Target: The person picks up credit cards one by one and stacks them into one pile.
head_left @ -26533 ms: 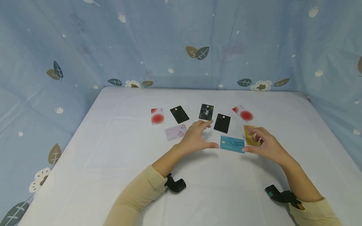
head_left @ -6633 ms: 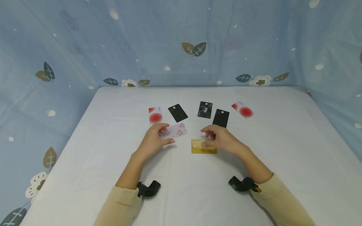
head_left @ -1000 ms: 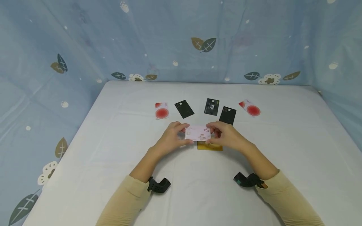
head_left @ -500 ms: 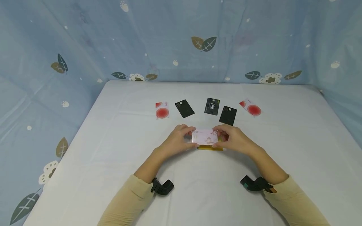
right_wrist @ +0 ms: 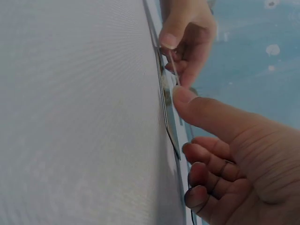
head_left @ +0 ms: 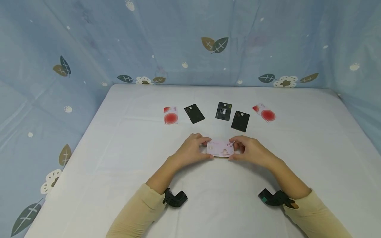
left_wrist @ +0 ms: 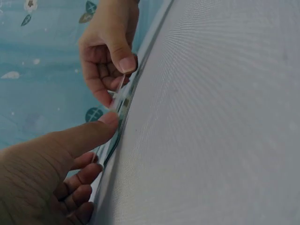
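A pink VIP card point(head_left: 220, 148) is held level between both hands in the head view. My left hand point(head_left: 191, 150) pinches its left end with thumb and fingers, and my right hand point(head_left: 253, 151) pinches the right end likewise. In the right wrist view, the pink card point(right_wrist: 174, 68) shows edge-on, slightly above a thin stack of cards point(right_wrist: 164, 105) on the table. From the head view the pink card hides nearly all of that stack; only a thin edge shows along its front.
Behind the hands lie three black cards, the left one point(head_left: 194, 114), the middle one point(head_left: 223, 111) and the right one point(head_left: 240, 121). White cards with red circles lie at left point(head_left: 170, 115) and right point(head_left: 264, 112). A white cloth point(head_left: 134, 148) covers the table; a blue curtain point(head_left: 178, 39) surrounds it.
Some seconds ago the pink card lay left of the gold card. Over the last second both hands have carried it right and towards the person, so it now covers the gold card.
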A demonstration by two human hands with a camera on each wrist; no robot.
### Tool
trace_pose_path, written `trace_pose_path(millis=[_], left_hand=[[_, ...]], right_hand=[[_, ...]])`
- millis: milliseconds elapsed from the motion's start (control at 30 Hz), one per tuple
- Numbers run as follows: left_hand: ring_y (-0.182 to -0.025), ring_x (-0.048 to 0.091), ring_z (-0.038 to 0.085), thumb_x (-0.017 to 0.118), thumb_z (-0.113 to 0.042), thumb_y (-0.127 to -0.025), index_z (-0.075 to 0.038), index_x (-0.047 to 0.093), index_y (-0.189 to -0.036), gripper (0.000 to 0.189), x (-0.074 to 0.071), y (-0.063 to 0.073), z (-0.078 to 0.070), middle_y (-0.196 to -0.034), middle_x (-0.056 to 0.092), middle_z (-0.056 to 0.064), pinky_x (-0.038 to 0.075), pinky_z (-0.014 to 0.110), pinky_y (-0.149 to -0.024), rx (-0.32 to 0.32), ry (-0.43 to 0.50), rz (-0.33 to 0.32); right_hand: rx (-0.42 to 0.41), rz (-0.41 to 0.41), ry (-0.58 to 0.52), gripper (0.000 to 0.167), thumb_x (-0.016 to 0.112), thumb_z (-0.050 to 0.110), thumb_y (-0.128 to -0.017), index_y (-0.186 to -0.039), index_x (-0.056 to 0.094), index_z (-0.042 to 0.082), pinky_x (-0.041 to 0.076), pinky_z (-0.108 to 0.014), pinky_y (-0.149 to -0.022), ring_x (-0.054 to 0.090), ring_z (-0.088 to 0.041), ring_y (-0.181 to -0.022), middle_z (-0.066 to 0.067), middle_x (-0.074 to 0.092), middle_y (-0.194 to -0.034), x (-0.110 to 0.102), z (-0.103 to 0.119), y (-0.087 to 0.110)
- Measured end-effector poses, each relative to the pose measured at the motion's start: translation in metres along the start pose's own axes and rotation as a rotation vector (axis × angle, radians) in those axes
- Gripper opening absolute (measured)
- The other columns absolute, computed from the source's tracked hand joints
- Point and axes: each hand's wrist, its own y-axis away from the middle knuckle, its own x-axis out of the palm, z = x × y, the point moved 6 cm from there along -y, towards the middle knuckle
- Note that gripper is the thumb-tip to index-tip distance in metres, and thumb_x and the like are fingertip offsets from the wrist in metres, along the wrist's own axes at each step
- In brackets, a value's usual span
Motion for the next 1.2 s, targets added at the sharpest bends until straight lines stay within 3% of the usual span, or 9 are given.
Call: trace_pose_path(millis=[233,533,967,1200], left_hand=[[-0.094,0.045,0.019,0.080,-0.038,-0.073,-0.010,0.061,-0.125,0.062,0.0034,-0.0002,0.0005,-0.102,0.055,0.002,0.039,0.031,-0.082,-0.003,-0.024,0.017],[-0.095,0.045,0.020,0.080,-0.033,-0.073,-0.008,0.061,-0.124,0.060,0.0030,-0.0008,0.0025,-0.105,0.055,0.005,0.039,0.032,-0.084,-0.006,0.015,0.006],[-0.098,0.047,0.021,0.080,-0.035,-0.073,-0.010,0.062,-0.123,0.059,0.0042,-0.0024,0.0049,-0.110,0.057,0.006,0.040,0.035,-0.086,-0.011,0.027,0.004],[-0.097,0.047,0.020,0.080,-0.033,-0.073,-0.010,0.062,-0.121,0.056,0.0056,-0.0007,0.0058,-0.107,0.057,0.005,0.040,0.035,-0.086,0.005,0.045,-0.009]], right_hand=[[0.038,0.032,0.028,0.055,0.083,0.020,-0.072,-0.117,0.059,-0.001,0.041,-0.021,-0.061,0.047,-0.012,-0.071,0.001,0.054,-0.081,0.0031,-0.0024,0.0010],[0.056,0.038,0.024,0.056,0.082,0.020,-0.073,-0.118,0.059,-0.002,0.041,-0.022,-0.062,0.047,-0.014,-0.074,-0.003,0.055,-0.087,0.0029,0.0004,0.0005],[0.109,0.019,0.027,0.051,0.082,0.016,-0.072,-0.115,0.061,0.000,0.042,-0.022,-0.060,0.048,-0.015,-0.072,-0.004,0.056,-0.091,0.0025,-0.0008,-0.0016],[0.099,0.006,0.020,0.050,0.083,0.017,-0.071,-0.114,0.061,0.001,0.042,-0.021,-0.060,0.048,-0.014,-0.071,-0.003,0.055,-0.091,0.0048,-0.0040,-0.0009]])
